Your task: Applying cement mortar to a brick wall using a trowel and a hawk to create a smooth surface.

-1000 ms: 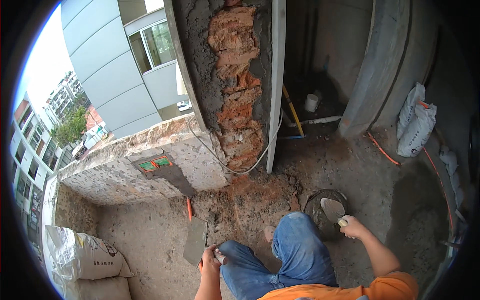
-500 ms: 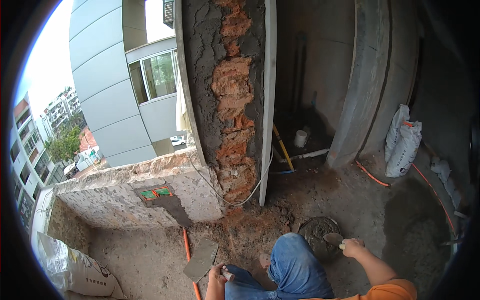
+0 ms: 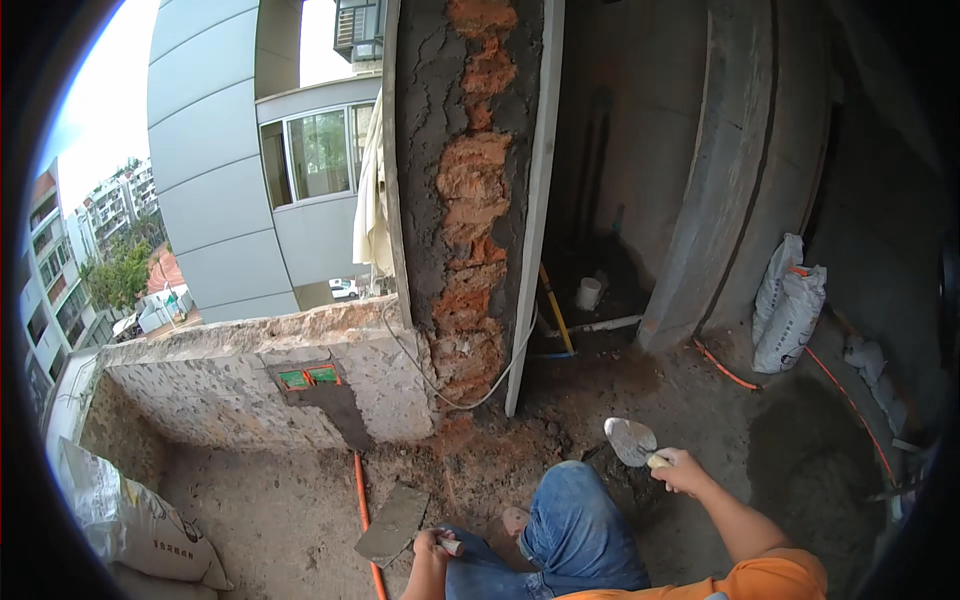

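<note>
My right hand is closed around the handle of a pointing-style trowel with a rounded, pale blade. The blade is raised over the round, dark patch of wet mortar beside my right knee, and partly hides it. In my closed left hand is the short handle of a mortar board, a flat, rectangular grey plate. It is held low, left of my legs, over the floor and close to an orange conduit. My bent knee in blue jeans lies between both hands.
Ahead stands a pillar of exposed brick and grey mortar, with a cable looped at its foot. A low wall runs left. White sacks stand at right; another sack lies at left. Orange conduit crosses the floor.
The trowel has come up out of the mortar and moved left, its blade turned to show a pale face. My left hand and the mortar board have shifted slightly left in the picture.
</note>
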`<action>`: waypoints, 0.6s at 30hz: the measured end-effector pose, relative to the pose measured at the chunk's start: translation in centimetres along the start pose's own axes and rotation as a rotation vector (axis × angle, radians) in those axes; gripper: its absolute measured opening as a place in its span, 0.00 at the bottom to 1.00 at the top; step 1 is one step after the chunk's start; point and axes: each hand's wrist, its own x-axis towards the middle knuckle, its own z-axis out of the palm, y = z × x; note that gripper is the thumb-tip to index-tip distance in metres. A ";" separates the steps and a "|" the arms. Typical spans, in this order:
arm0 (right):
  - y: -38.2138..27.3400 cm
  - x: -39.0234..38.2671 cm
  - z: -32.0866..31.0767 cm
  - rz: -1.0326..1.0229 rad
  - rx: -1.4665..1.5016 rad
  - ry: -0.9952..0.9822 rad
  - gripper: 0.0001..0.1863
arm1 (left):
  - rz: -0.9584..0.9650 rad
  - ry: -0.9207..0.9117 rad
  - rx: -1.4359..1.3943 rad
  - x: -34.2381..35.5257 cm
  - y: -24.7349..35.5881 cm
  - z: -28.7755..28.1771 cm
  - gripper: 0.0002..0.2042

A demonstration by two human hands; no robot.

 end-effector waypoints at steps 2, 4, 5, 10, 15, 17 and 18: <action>-4.9 0.0 0.8 -0.161 0.125 -0.056 0.24 | 0.078 -0.004 -0.021 -1.1 0.0 0.0 0.07; -10.1 1.4 2.0 -0.218 0.257 -0.142 0.24 | 0.091 -0.016 -0.002 -1.5 0.1 0.2 0.06; -12.6 2.4 2.8 -0.272 0.305 -0.205 0.24 | 0.075 -0.050 -0.013 -1.8 0.2 0.0 0.06; -22.2 9.4 9.1 -0.197 0.380 -0.516 0.08 | 0.046 -0.027 -0.037 -3.6 0.3 -0.4 0.08; -26.7 16.3 16.3 0.061 0.468 -0.642 0.06 | 0.041 -0.013 -0.066 -5.4 0.3 -1.2 0.11; -27.3 19.1 17.0 0.039 0.512 -0.647 0.07 | 0.050 -0.001 -0.083 -6.0 0.3 -0.2 0.10; -27.9 20.2 16.8 0.046 0.506 -0.642 0.08 | 0.034 0.002 -0.085 -6.2 0.4 -0.3 0.09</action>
